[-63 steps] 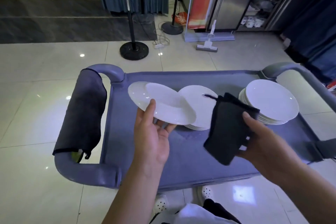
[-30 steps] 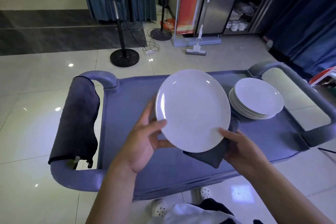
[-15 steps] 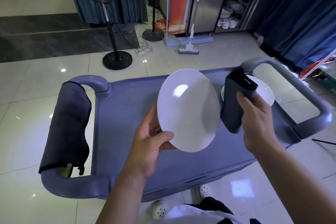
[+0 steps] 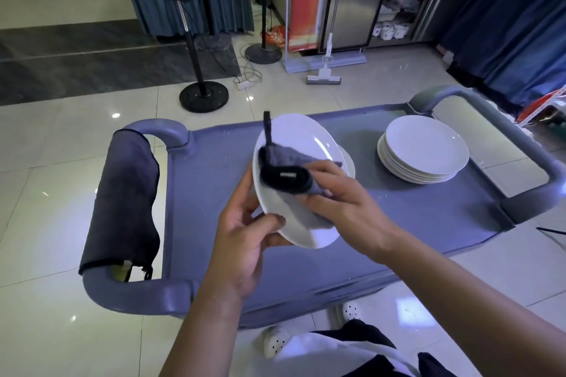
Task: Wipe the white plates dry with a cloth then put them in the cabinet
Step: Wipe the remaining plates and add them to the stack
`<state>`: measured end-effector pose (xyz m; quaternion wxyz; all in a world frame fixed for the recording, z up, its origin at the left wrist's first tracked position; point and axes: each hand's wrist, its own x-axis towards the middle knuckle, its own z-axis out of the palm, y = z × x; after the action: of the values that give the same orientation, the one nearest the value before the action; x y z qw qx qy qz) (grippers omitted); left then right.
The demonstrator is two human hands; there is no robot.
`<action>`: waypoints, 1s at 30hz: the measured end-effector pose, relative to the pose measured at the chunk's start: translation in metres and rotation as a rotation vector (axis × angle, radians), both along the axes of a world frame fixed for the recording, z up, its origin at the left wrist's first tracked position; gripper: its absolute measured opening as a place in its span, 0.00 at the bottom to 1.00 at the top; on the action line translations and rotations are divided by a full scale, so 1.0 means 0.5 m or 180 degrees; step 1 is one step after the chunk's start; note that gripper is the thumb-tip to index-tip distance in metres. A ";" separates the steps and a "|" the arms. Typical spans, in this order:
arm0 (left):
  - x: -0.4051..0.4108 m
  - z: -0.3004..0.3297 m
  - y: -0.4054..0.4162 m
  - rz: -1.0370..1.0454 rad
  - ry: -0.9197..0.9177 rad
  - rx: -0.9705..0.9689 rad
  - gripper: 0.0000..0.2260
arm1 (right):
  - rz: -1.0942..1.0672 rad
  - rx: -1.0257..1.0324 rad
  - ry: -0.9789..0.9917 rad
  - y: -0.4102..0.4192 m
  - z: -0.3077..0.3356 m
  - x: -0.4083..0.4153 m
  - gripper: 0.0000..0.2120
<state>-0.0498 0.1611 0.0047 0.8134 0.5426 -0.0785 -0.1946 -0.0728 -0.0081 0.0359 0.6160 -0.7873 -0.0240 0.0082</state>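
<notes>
Plate (image 4: 301,144) in play is white and tilted, held above the blue cart (image 4: 214,193) near its middle. My left hand (image 4: 245,242) grips its lower rim, thumb curled over the front face and fingers behind. My right hand (image 4: 346,202) presses a dark grey cloth (image 4: 284,174) against the plate's face, fingers curled round the bunched fabric. Behind it I see the edge of another plate (image 4: 349,165) lying on the cart. A stack of white plates (image 4: 424,159) sits toward the cart's right end, and a second dark towel (image 4: 125,202) hangs over the left handle.
</notes>
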 end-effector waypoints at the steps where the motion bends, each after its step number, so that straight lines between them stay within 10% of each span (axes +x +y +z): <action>1: -0.002 -0.003 0.005 0.0061 0.0022 -0.0026 0.35 | 0.0193 -0.0089 0.0044 -0.006 -0.010 -0.007 0.10; 8: 0.005 -0.025 0.037 0.0458 0.0185 -0.0154 0.38 | 0.0501 -0.0494 0.0389 -0.076 -0.082 -0.074 0.08; 14: 0.007 -0.044 0.039 0.0500 0.0346 -0.0235 0.37 | -0.1530 0.1355 0.1341 -0.130 -0.109 -0.119 0.11; 19: 0.005 -0.040 0.009 0.0255 0.0245 0.0007 0.36 | -0.2088 0.1085 0.0764 -0.143 -0.044 -0.070 0.08; 30: 0.007 -0.018 -0.048 -0.0036 0.0098 -0.0089 0.33 | 0.0150 0.0164 0.0311 -0.032 0.021 -0.010 0.06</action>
<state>-0.0463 0.1371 -0.0043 0.8209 0.5276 -0.0717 -0.2063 -0.0778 -0.0242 0.0466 0.6361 -0.7691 -0.0126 0.0606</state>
